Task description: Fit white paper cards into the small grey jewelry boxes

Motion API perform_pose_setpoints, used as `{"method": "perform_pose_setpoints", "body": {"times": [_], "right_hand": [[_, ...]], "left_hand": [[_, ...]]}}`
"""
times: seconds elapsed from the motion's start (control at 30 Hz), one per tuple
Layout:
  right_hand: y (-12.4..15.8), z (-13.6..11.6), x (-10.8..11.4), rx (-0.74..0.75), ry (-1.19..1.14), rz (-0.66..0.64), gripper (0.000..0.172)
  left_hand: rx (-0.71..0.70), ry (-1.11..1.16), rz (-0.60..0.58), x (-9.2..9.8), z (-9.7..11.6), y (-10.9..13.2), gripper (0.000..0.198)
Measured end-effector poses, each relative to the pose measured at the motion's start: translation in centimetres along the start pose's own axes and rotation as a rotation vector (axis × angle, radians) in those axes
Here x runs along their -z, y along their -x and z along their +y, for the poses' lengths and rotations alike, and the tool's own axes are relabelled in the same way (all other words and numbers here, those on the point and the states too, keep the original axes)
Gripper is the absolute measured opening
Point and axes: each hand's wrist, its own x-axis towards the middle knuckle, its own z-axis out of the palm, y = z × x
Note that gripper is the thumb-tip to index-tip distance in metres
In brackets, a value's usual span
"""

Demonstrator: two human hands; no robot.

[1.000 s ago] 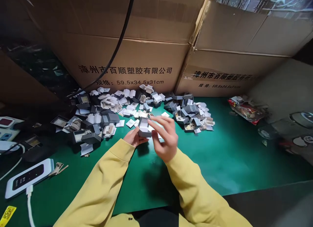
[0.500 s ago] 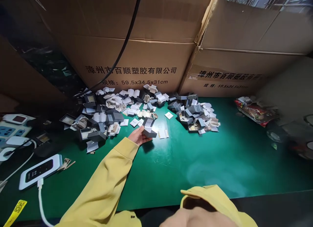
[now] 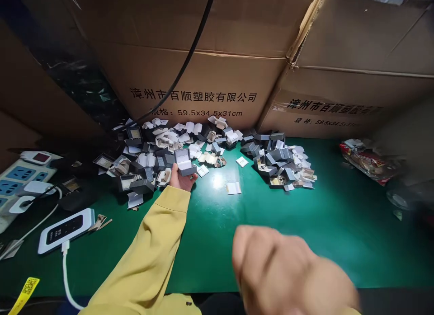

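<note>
My left hand [image 3: 183, 181] is closed around a small grey jewellery-type box [image 3: 185, 162], whose lid stands up and shows a pale inside. It is held at the right edge of a heap of similar grey boxes and white paper pieces [image 3: 166, 138]. Close to the camera, my right hand [image 3: 281, 270] is curled into a fist, partly blurred; whatever its fingers may hold is hidden. A small white packet [image 3: 233, 188] lies on the green table, right of my left hand. Another white square packet [image 3: 242, 162] rests farther back.
A second pile of grey boxes [image 3: 278, 157] sits to the right. Large cartons [image 3: 203, 75] line the back, with a black cable [image 3: 190, 57] hanging before them. At left are a power strip [image 3: 20, 177] and a white device [image 3: 66, 229]. A red plastic package [image 3: 366, 159] lies far right.
The box in my left hand has moved left and its lid now stands up, showing the pale inside. My right fist has risen farther into view. The camera view has shifted slightly left.
</note>
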Motion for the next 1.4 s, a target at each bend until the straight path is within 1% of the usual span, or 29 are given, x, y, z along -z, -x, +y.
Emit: {"method": "perform_pose_setpoints", "body": {"times": [0.03,0.07,0.1,0.13,0.17,0.23,0.27,0.3,0.37,0.43,0.5,0.6,0.73,0.77,0.83,0.9,0.97,1.07,1.13,1.17,1.2,1.23,1.3,1.4], "right_hand": [[-1.5,0.5,-0.9,0.001,-0.026,0.031,0.037],[-3.2,1.6,-1.7,-0.008,-0.039,0.071,0.039],[-4.7,3.1,-2.4,-0.042,-0.049,0.158,0.036],[-6.0,5.0,-3.0,-0.084,-0.023,0.178,0.03],[-7.0,7.1,-3.6,-0.108,0.039,0.171,0.027],[-7.6,11.3,-4.5,-0.095,0.259,0.075,0.025],[-7.4,13.2,-4.9,-0.063,0.388,0.009,0.023],[-7.0,14.8,-5.3,-0.034,0.521,-0.026,0.021],[-5.9,17.0,-6.1,0.049,0.745,-0.108,0.018],[-5.4,18.2,-6.7,0.103,0.884,-0.163,0.019],[-5.7,18.5,-7.1,0.139,0.942,-0.184,0.022],[-7.1,18.3,-7.9,0.198,0.957,-0.174,0.027],[-8.9,17.8,-10.2,0.266,0.922,-0.204,0.029],[-9.3,17.7,-10.9,0.268,0.909,-0.219,0.028],[-9.8,17.8,-12.0,0.249,0.866,-0.229,0.021],[-10.3,17.9,-12.5,0.201,0.765,-0.166,0.016],[-10.7,18.0,-12.1,0.133,0.596,-0.034,0.02],[-11.0,18.3,-10.1,-0.044,0.324,0.155,0.026],[-10.8,18.5,-8.6,-0.184,0.203,0.209,0.03],[-10.7,18.5,-8.0,-0.23,0.166,0.208,0.031],[-10.4,18.6,-7.6,-0.246,0.145,0.193,0.031],[-10.0,18.5,-7.3,-0.226,0.146,0.161,0.031],[-9.1,18.2,-7.3,-0.091,0.202,0.054,0.029],[-7.6,17.6,-8.0,0.187,0.335,-0.155,0.025]], "left_hand": [[-0.032,0.017,0.024,0.1,0.2,-0.2,0.04],[-0.048,0.026,0.041,0.3,0.3,-0.4,0.041],[-0.05,0.027,0.046,0.3,0.5,-0.6,0.041],[-0.042,0.024,0.041,0.4,0.6,-0.6,0.041],[-0.03,0.021,0.028,0.4,0.6,-0.6,0.04],[-0.012,0.026,0.006,0.5,0.8,-0.5,0.039],[-0.013,0.035,0.005,0.6,0.8,-0.4,0.038],[-0.018,0.047,0.003,0.6,0.8,-0.3,0.038],[-0.021,0.071,-0.003,0.7,0.9,-0.2,0.038],[-0.008,0.094,-0.014,0.8,1.0,-0.2,0.039],[0.021,0.112,-0.015,0.8,0.9,-0.2,0.039],[0.061,0.117,0.007,0.7,0.8,-0.3,0.041],[0.072,0.113,0.025,0.6,0.8,-0.3,0.041],[0.075,0.116,0.018,0.6,0.8,-0.3,0.041],[0.081,0.127,-0.001,0.7,0.9,-0.3,0.041],[0.085,0.136,-0.016,0.8,0.9,-0.3,0.041],[0.087,0.136,-0.024,0.9,0.9,-0.4,0.042],[0.09,0.13,-0.043,1.0,0.9,-0.4,0.042],[0.094,0.122,-0.056,1.0,0.9,-0.4,0.042],[0.098,0.115,-0.058,1.0,0.9,-0.4,0.042],[0.104,0.107,-0.058,0.9,0.9,-0.4,0.042],[0.115,0.097,-0.054,0.9,0.8,-0.4,0.042],[0.142,0.076,-0.052,0.8,0.8,-0.4,0.042],[0.164,0.066,-0.095,0.9,0.8,-0.3,0.043]]}}
